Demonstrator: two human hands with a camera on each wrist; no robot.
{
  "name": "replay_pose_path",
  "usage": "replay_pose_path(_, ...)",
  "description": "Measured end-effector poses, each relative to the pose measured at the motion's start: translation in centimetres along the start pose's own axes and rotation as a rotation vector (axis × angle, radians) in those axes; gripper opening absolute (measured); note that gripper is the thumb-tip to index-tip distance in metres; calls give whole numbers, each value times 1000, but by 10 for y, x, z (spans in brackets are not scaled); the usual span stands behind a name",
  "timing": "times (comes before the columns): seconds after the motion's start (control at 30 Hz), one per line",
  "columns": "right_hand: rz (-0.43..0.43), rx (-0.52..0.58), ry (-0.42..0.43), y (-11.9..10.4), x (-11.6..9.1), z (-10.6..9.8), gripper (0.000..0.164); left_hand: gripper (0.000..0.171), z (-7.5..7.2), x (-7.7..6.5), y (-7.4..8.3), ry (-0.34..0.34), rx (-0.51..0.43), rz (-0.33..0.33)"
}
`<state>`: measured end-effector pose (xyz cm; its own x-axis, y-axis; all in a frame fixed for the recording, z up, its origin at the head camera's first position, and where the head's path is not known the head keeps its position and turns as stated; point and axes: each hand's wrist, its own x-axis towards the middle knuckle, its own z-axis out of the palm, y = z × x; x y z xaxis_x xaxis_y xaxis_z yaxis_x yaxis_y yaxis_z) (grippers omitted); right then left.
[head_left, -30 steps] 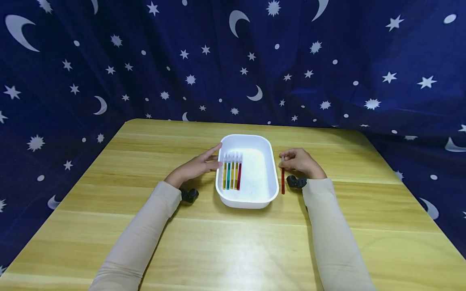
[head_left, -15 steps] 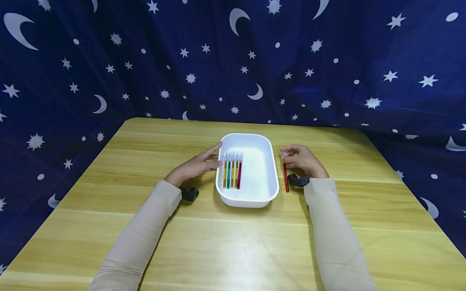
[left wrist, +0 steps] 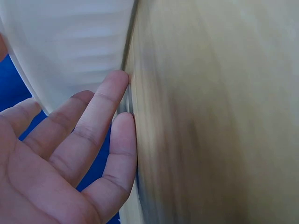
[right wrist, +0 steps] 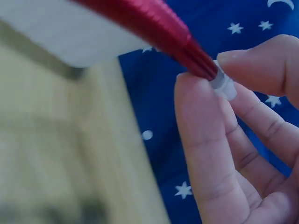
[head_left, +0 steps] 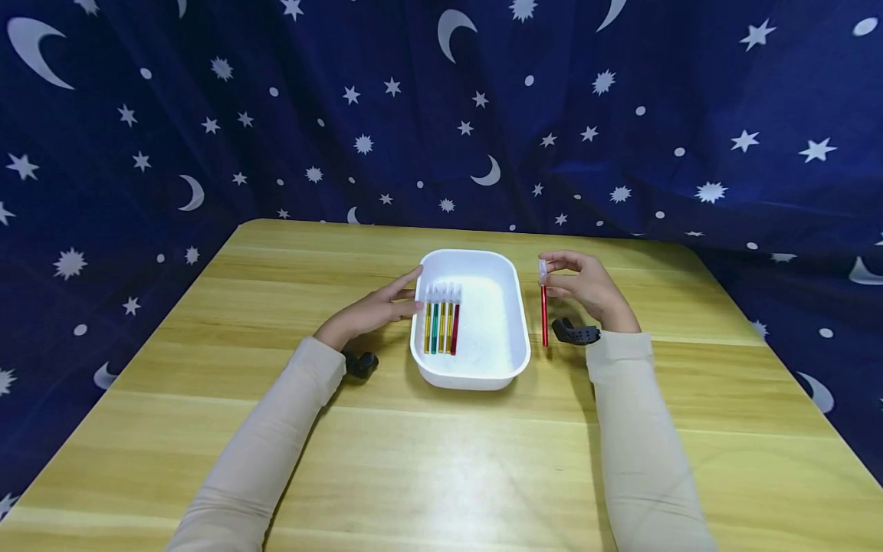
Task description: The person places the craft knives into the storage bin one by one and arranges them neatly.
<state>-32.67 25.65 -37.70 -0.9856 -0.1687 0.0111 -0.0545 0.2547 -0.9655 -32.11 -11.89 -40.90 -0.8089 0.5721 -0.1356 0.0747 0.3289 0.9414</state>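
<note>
Near the middle of the table stands a white plastic tray (head_left: 493, 330). My left hand (head_left: 372, 313) rests against its left side, fingers fairly straight; the left wrist view shows fingertips (left wrist: 117, 81) by the outer wall. To the right of the tray, my right hand (head_left: 589, 287) pinches a red craft knife (head_left: 544, 316) by its clear-capped end, the red handle hanging down. In the right wrist view the craft knife (right wrist: 154, 28) runs up from between thumb and fingers. Several capped craft knives (head_left: 441, 328), yellow, green and red, lie side by side along the tray's left part.
The wooden table (head_left: 441, 460) carries the tray, with a dark blue curtain (head_left: 441, 115) with moons and stars behind it. A black wrist device (head_left: 360, 365) sits below the left wrist, another black wrist device (head_left: 575, 333) by the right.
My right hand has risen and shifted slightly right, lifting the red craft knife beside the tray. The left hand stays at the tray's left side.
</note>
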Motion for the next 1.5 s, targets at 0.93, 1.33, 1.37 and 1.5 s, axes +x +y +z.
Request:
replay_pose_path(0.93,-208,84,-79,-36,-7,11,41,74,1,0,0,5,13,5)
replay_pose_path(1.33,-224,-22,-95,-45,-6,26,45,74,0,2,-1,7,6,-3)
replay_pose_path(1.37,-221,-25,-98,-45,-5,27,45,74,0,2,-1,7,5,-4)
replay_pose_path(1.5,-210,-42,-109,-47,-4,34,46,74,0,1,-1,5,3,-9)
